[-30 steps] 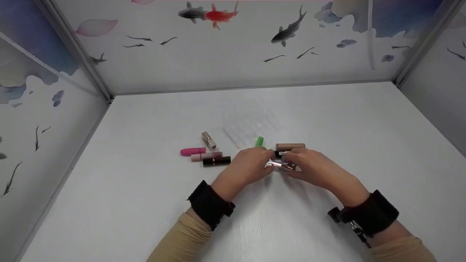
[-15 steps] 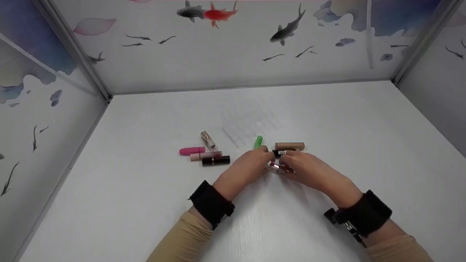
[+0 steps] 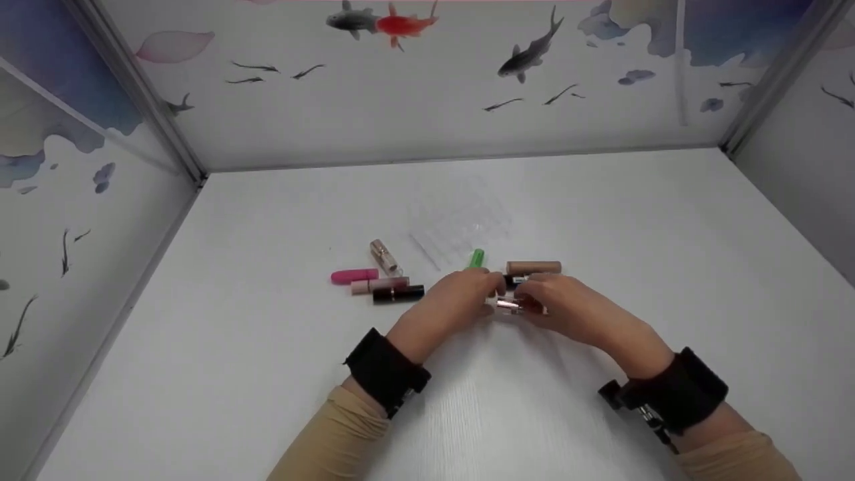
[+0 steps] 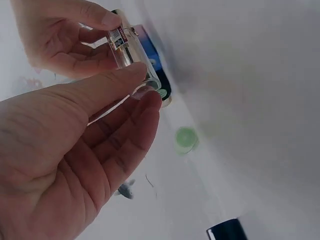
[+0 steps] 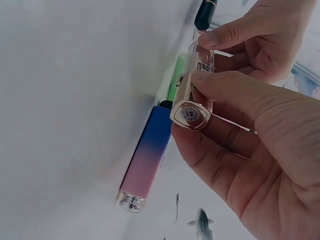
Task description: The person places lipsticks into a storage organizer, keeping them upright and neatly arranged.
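Observation:
Between my two hands is a lipstick (image 3: 509, 304) with a clear cap and a shiny, light gold base. My left hand (image 3: 454, 304) pinches its clear cap end between thumb and fingers, as the left wrist view shows. My right hand (image 3: 571, 308) pinches the base end, whose bottom bears a round label, clear in the right wrist view. Just beyond the hands lie a green tube (image 3: 476, 258), partly hidden by the left hand, and a tan tube (image 3: 533, 267). A blue-to-pink tube (image 5: 146, 155) lies on the table close to the right hand's fingers.
Left of the hands lie a black lipstick (image 3: 398, 294), a pale pink tube (image 3: 364, 286), a bright pink tube (image 3: 354, 276) and a gold tube (image 3: 383, 255). Behind them a clear plastic organizer (image 3: 461, 214) sits on the white table (image 3: 280, 387). Printed panels (image 3: 427, 107) surround it.
The lipstick has turned a little within the fingers, its shiny part tilting and then levelling. Both hands stay in nearly the same place; the other tubes have not moved.

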Demonstrator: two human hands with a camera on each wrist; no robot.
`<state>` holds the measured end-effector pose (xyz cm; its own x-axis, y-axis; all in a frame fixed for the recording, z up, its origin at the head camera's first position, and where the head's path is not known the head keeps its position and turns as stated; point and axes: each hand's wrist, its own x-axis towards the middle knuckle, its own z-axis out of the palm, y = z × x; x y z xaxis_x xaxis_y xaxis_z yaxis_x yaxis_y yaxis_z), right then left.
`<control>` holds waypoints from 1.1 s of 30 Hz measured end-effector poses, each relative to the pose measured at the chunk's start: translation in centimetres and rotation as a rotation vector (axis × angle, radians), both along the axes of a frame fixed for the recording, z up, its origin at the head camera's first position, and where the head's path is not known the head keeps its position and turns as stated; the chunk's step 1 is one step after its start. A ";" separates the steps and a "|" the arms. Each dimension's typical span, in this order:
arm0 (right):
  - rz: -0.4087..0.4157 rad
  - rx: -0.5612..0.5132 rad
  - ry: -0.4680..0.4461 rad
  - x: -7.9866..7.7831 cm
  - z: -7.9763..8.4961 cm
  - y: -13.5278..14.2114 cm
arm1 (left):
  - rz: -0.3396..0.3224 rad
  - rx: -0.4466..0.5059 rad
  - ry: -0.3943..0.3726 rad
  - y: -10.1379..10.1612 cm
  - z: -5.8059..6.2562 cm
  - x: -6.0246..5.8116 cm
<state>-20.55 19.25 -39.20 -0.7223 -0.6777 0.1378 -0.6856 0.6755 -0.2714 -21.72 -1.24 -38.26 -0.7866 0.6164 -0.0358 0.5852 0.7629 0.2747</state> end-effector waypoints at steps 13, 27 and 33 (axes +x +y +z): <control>-0.051 -0.245 0.088 -1.5 1.4 -1.8 | 0.061 0.378 -0.077 -3.9 3.5 -1.1; -0.243 -0.633 0.003 -3.0 4.9 -5.1 | 0.190 0.417 0.137 -4.8 5.3 -1.8; -0.298 -0.758 -0.004 -3.5 5.8 -6.4 | 0.246 0.421 0.236 -4.6 5.9 -2.2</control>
